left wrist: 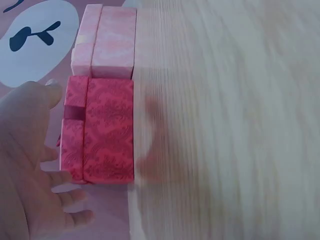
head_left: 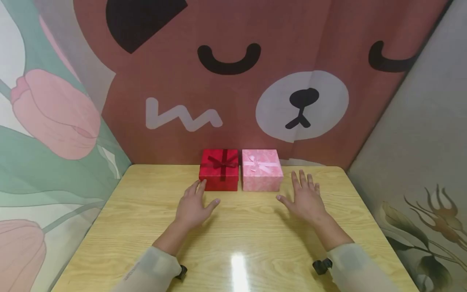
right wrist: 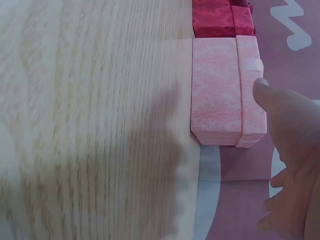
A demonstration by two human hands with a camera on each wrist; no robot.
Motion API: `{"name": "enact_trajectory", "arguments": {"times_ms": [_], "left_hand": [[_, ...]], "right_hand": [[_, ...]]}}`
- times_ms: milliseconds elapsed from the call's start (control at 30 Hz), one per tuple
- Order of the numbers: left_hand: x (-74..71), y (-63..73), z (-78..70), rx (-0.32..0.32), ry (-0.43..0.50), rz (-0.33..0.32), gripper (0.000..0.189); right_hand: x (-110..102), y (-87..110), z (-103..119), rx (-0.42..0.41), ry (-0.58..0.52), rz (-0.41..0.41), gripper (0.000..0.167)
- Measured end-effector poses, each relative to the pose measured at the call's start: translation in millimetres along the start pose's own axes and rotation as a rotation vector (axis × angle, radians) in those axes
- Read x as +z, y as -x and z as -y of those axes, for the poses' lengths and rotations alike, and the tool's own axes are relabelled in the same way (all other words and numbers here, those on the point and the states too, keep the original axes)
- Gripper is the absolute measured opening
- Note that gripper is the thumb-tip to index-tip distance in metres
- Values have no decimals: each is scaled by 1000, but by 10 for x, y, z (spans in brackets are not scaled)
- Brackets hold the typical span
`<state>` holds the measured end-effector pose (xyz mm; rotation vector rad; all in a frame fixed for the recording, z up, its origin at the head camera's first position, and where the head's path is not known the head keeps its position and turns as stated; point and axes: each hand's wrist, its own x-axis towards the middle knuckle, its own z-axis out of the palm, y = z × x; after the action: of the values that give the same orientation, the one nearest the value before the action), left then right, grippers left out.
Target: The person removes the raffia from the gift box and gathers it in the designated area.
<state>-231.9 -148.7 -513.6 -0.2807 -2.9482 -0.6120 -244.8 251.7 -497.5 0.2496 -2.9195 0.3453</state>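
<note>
Both palms are out of sight here, turned down and away from the head camera! The sleeves [head_left: 151, 269] run off the bottom of the head view, and in the right wrist view the red box [head_left: 219, 172] is sliced by the top edge, with the hand itself cut by the right edge. Small black gear [head_left: 322, 266] pokes out by each cuff, too dark to make out.

Now the fingers! Left hand [head_left: 191, 209]: released, digits spread, thumb out wide, fingertips overlapping the red box's near left corner from above; whether they touch it, I can't tell. Right hand [head_left: 308, 202]: released too, fanned broad, just beside the pink box [head_left: 262, 172], and in its wrist view the thumb crosses the lid's edge, contact again unclear.

And the boxes? Side by side at the far edge of the tabletop [head_left: 251, 227], red on the left, pink on the right, a slim gap between them in the head view, lids on, each tied with a bow, right in front of the bear-face backdrop [head_left: 237, 91].
</note>
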Motion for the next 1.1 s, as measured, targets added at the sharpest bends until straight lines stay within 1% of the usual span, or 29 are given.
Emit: {"name": "enact_trajectory", "arguments": {"times_ms": [100,300,400,600,733,900,1033,1100], "left_hand": [[46,-40,-53,3,57,-21,92],[128,-128,-240,34,149,-95,79],[170,-170,-336,50,198,-121,75],[255,-261,-515,75,260,-144,69],[303,-308,-607,84,297,-161,66],[358,-374,-709,77,342,-161,63],[415,-425,-764,68,376,-167,60],[442,-443,-791,64,397,-172,58]], "right_hand": [[31,-39,9,-10,-24,-13,108],[56,-101,13,-39,-80,-50,106],[74,-135,29,-48,-109,-68,104],[112,-207,70,-48,-165,-88,100],[124,-249,113,-46,-193,-82,101],[137,-308,139,-39,-213,-76,103],[164,-368,149,-38,-248,-88,99],[177,-394,153,-34,-262,-80,98]]}}
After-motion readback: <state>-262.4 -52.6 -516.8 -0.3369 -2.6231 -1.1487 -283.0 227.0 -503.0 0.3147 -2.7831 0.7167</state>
